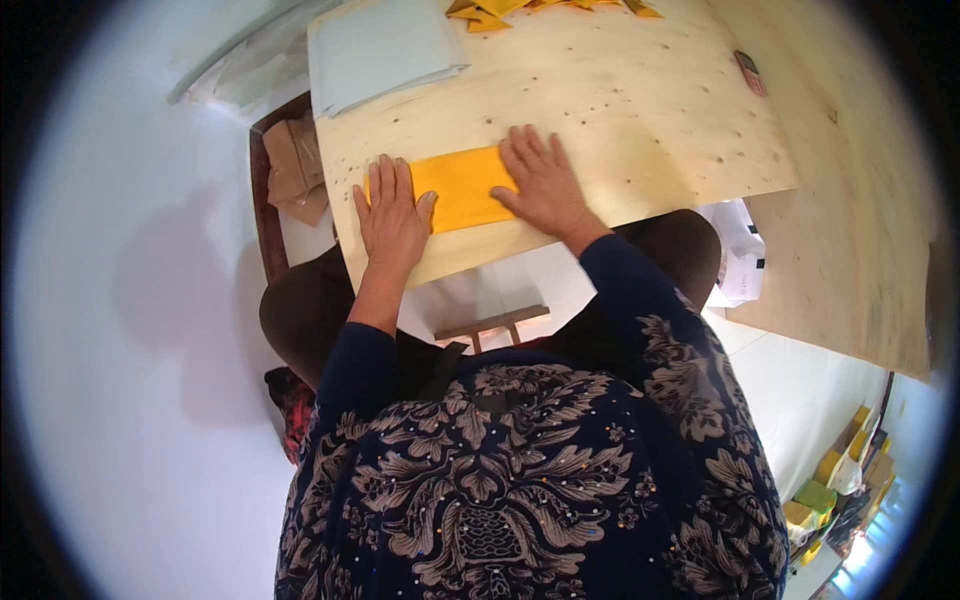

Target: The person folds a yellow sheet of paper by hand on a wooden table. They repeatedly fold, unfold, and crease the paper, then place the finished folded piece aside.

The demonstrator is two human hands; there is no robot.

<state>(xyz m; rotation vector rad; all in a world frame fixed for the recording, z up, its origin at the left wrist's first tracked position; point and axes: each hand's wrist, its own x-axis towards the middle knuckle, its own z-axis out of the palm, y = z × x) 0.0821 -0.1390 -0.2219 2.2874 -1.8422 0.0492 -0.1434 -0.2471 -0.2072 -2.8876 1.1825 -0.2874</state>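
Yellow piece flat on counter, upper centre of frame, probably mid-smoothing; left hand and right hand on its ends, fingers flat, thumbs out, gripping nothing; more yellow pieces top edge, pale sheets stacked upper left; finished or waiting, can't tell.

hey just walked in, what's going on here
A person has both hands laid flat on a yellow rectangular piece near the close edge of a wooden tabletop. The left hand covers its left end, and the right hand its right end. Farther back on the tabletop are a stack of pale sheets and more yellow pieces.
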